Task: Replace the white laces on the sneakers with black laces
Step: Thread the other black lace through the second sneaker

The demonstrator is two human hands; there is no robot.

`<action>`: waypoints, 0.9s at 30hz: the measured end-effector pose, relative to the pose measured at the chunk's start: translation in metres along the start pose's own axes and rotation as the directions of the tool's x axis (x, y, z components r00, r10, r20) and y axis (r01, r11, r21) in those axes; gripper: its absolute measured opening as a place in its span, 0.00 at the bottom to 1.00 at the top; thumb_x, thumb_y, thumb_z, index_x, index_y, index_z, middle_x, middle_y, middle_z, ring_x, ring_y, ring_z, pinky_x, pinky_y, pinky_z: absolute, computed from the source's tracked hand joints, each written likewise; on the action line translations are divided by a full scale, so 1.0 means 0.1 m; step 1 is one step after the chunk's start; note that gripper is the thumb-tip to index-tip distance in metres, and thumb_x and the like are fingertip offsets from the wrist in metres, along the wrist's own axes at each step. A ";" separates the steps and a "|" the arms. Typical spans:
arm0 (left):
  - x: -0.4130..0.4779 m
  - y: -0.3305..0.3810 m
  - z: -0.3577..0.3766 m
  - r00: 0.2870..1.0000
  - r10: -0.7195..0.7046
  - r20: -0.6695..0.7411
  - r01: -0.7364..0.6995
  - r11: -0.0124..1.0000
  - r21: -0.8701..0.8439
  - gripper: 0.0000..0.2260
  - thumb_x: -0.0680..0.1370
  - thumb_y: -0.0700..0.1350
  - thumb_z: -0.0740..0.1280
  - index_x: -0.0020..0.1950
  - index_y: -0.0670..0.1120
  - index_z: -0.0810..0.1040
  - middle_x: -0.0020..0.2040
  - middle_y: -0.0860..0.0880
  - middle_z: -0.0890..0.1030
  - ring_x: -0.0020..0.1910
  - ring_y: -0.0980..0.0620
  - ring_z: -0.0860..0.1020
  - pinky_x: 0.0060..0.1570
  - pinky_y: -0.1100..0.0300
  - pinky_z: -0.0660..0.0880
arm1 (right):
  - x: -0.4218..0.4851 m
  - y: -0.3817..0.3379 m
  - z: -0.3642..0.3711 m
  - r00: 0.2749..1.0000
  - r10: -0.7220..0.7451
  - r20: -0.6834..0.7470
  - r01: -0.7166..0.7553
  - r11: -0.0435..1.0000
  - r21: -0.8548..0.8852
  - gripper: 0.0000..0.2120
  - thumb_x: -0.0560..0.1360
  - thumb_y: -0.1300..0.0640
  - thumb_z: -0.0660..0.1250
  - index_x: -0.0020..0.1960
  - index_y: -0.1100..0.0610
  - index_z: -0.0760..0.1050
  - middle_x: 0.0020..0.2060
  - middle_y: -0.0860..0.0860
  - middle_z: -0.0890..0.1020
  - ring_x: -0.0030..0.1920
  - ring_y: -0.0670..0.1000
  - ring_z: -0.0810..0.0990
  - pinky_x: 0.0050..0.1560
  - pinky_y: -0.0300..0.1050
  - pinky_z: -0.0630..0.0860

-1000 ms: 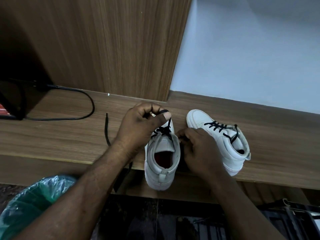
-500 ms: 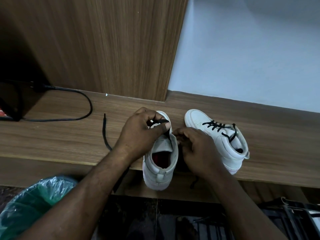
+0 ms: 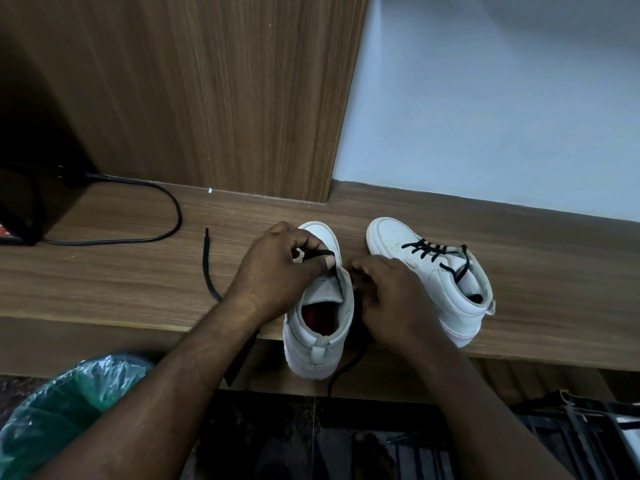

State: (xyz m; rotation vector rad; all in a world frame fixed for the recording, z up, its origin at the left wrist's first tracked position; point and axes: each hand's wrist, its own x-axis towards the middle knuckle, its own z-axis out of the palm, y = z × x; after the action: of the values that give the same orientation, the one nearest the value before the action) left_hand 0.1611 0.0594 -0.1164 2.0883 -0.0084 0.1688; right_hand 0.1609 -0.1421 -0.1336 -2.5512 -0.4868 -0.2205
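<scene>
Wood-grain laminate counter (image 3: 104, 289) carries both shoes. The white leather high-top sneaker I'm lacing (image 3: 318, 344) sits at the front edge, heel overhanging toward me, with toe and long axis pointing away at the wall. The second white high-top, already laced in black (image 3: 443, 289), stands just beside it on the right, toe angled away and left. I judge each light, stiff-soled and soft-collared, best steadied at the eyelet flaps. My left grip (image 3: 277, 271) pinches the flat black lace (image 3: 205, 261) above the tongue. My right grip (image 3: 391, 299) curls against the eyelet side, and I cannot tell what it holds. The lace looks limp and thin, so take it near a tip. 1 end lies on the counter, left.
</scene>
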 end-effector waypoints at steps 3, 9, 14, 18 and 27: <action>0.00 -0.02 0.02 1.000 0.013 0.022 -0.014 1.000 0.021 0.04 0.74 0.53 0.77 0.42 0.58 0.83 0.48 0.56 0.80 0.50 0.60 0.77 0.50 0.61 0.73 | 0.01 -0.04 0.02 0.992 -0.079 -0.094 0.083 0.996 0.033 0.11 0.75 0.61 0.68 0.54 0.50 0.81 0.49 0.44 0.84 0.50 0.50 0.79 0.50 0.46 0.74; -0.02 -0.10 0.01 0.999 0.010 0.031 -0.012 0.997 0.071 0.04 0.74 0.52 0.77 0.42 0.57 0.83 0.43 0.59 0.80 0.47 0.65 0.76 0.43 0.66 0.69 | -0.03 -0.04 0.04 0.995 0.082 0.062 -0.053 0.923 -0.380 0.08 0.71 0.60 0.69 0.46 0.47 0.80 0.40 0.47 0.82 0.44 0.55 0.81 0.43 0.49 0.75; 0.02 -0.09 -0.01 0.998 -0.023 0.055 0.021 0.999 0.024 0.05 0.74 0.56 0.76 0.41 0.57 0.84 0.43 0.60 0.83 0.43 0.63 0.79 0.43 0.61 0.75 | -0.01 0.03 -0.01 0.987 0.152 0.058 -0.133 0.959 -0.250 0.10 0.72 0.58 0.68 0.50 0.47 0.80 0.44 0.46 0.84 0.48 0.54 0.81 0.47 0.50 0.79; 0.04 -0.09 -0.06 0.986 -0.163 0.043 0.169 0.961 -0.221 0.10 0.78 0.57 0.72 0.43 0.51 0.84 0.39 0.53 0.85 0.37 0.54 0.80 0.45 0.49 0.78 | 0.00 0.02 0.00 0.998 0.067 0.007 -0.067 0.993 0.098 0.16 0.76 0.59 0.69 0.61 0.46 0.81 0.53 0.43 0.85 0.55 0.46 0.82 0.56 0.49 0.79; 0.02 -0.34 -0.24 0.936 -0.211 0.282 0.251 0.961 -0.114 0.13 0.78 0.57 0.73 0.44 0.47 0.83 0.43 0.45 0.86 0.40 0.53 0.80 0.54 0.44 0.79 | 0.02 0.03 0.07 0.993 0.105 -0.054 -0.090 0.969 0.232 0.04 0.77 0.55 0.71 0.49 0.47 0.82 0.41 0.38 0.85 0.42 0.39 0.82 0.45 0.48 0.81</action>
State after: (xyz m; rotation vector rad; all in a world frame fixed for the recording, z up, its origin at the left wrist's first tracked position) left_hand 0.1626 0.0972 -0.1333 1.9307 0.0604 -0.2516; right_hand 0.1641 -0.1402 -0.1409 -2.3271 -0.3392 -0.1999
